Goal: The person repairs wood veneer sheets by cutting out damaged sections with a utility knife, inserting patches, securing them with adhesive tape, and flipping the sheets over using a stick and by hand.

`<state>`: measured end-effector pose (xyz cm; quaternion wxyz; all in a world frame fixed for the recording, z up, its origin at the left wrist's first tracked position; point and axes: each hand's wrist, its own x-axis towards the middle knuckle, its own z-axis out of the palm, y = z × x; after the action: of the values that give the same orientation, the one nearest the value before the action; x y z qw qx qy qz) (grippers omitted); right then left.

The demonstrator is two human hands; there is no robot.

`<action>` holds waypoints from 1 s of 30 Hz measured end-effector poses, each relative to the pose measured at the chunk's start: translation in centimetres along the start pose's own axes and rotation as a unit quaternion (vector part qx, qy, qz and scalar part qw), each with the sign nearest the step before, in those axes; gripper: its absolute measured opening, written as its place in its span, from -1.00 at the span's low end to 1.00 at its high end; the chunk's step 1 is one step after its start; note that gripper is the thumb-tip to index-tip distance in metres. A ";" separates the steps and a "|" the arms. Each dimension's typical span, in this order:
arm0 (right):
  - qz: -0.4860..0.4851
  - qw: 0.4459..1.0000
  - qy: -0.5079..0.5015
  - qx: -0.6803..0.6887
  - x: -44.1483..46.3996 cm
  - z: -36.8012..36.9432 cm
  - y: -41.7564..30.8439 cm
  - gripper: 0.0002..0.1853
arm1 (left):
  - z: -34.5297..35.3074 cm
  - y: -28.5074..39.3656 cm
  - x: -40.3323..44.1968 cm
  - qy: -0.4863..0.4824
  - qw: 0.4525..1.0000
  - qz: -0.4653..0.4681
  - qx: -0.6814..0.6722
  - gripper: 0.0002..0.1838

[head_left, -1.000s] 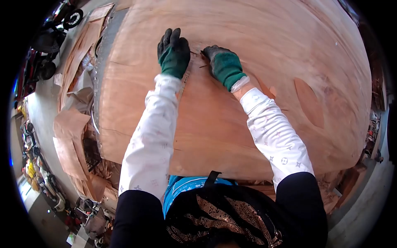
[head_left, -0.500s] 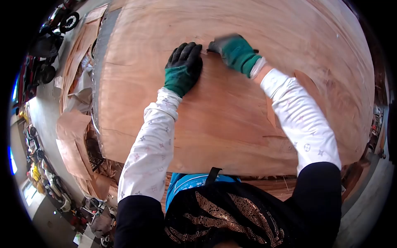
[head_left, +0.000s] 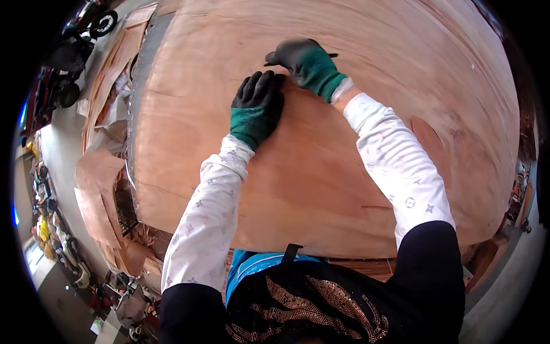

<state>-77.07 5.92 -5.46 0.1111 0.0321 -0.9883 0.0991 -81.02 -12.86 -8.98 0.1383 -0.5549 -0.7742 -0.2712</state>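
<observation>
A large reddish-brown wood veneer sheet (head_left: 195,114) lies in front of me. My left hand (head_left: 258,107), in a green and black glove, rests palm down on it near the middle, fingers lying flat. Just above and to the right, my right hand (head_left: 305,64), gloved alike, is closed around a thin dark tool (head_left: 333,55). One end of the tool sticks out behind the hand, and a dark tip shows near the fingertips, close to my left fingers. An oval patch of veneer (head_left: 427,146) shows right of my right forearm.
Veneer scraps (head_left: 98,172) and torn pieces hang and lie along the left edge. Beyond them is a grey floor (head_left: 60,143) with a motorcycle (head_left: 103,24) at the top left. Piled odds and ends stand at the lower left. A wooden block (head_left: 484,264) sits at the lower right.
My left hand has moved right and toward me. My right hand went right, then back left and farther up the sheet. The curved veneer piece near my right wrist no longer shows.
</observation>
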 end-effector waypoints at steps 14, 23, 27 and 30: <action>-0.001 0.995 -0.099 -0.032 1.0 3.0 0.3 -0.86 | 0.1 -0.1 0.3 -0.003 1.000 0.007 0.014 -0.60; 0.171 0.950 -0.258 -0.049 -2.5 -1.3 -2.4 -0.81 | 0.0 -0.1 0.0 -0.006 1.000 0.010 0.011 -0.62; 0.131 0.985 -0.075 -0.081 -6.6 -0.4 -3.1 -0.84 | -0.1 0.0 -0.1 -0.012 1.000 0.005 0.006 -0.61; 0.161 0.978 -0.083 -0.107 -7.5 -0.8 -3.7 -0.82 | -0.3 0.1 -0.2 -0.009 1.000 0.000 -0.004 -0.61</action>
<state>-69.30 2.74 -5.66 0.0145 -0.1317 -0.9912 0.0063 -80.93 -13.15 -8.80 0.1293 -0.5580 -0.7742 -0.2694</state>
